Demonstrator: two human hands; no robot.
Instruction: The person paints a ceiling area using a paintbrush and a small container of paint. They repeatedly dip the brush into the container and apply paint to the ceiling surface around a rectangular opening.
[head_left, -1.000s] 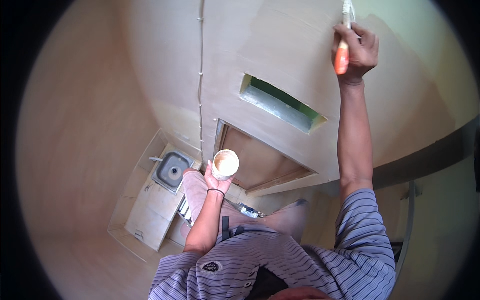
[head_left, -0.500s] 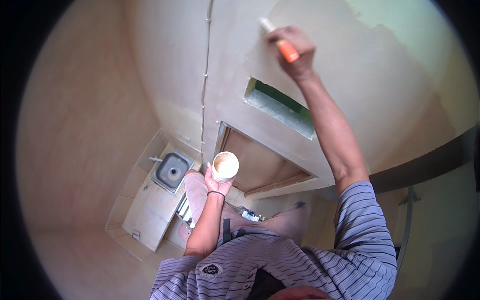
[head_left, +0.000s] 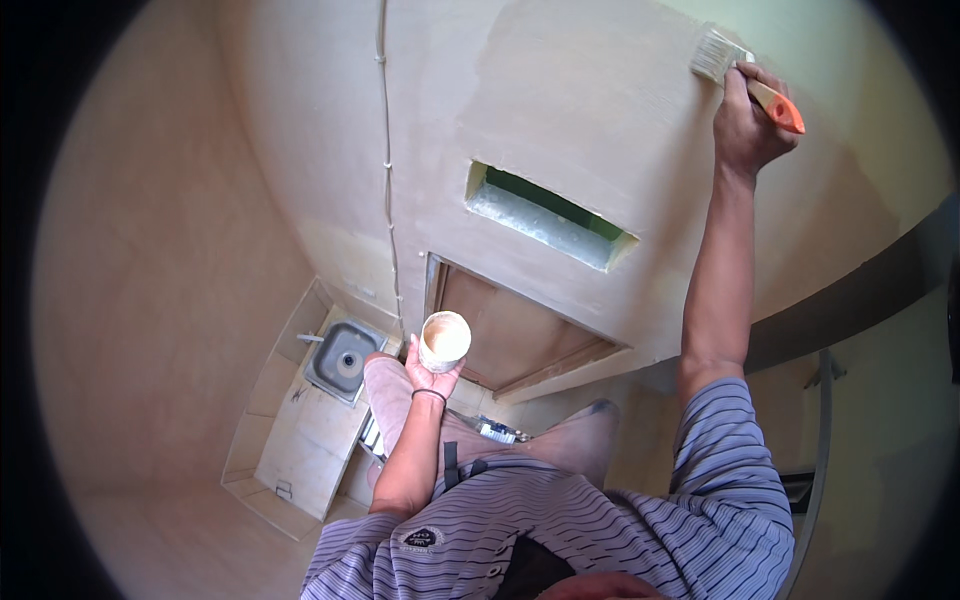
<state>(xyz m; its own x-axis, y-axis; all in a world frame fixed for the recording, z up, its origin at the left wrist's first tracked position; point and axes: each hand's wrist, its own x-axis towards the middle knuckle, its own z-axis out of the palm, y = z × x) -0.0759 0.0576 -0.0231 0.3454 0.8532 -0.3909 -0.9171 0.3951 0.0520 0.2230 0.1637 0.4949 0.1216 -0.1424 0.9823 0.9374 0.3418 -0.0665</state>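
My right hand is stretched up and wrapped round the handle of a paintbrush with an orange end. Its wide pale bristles lie against the wall, at the border between a dull beige area and a paler greenish one. Low down, in front of my thighs, my left hand is closed round the underside of a white tub. The tub is tilted toward me, and a creamy beige paint coats its inside.
A narrow rectangular opening cuts through the wall above a brown wooden door. A cable runs down the wall on the left. Below left are a steel sink and a tiled counter. A dark curved band crosses at the right.
My right hand has swept the paintbrush to the right across the wall, up to the greenish area. My left hand keeps the tub nearly in the same place. The view has shifted slightly.
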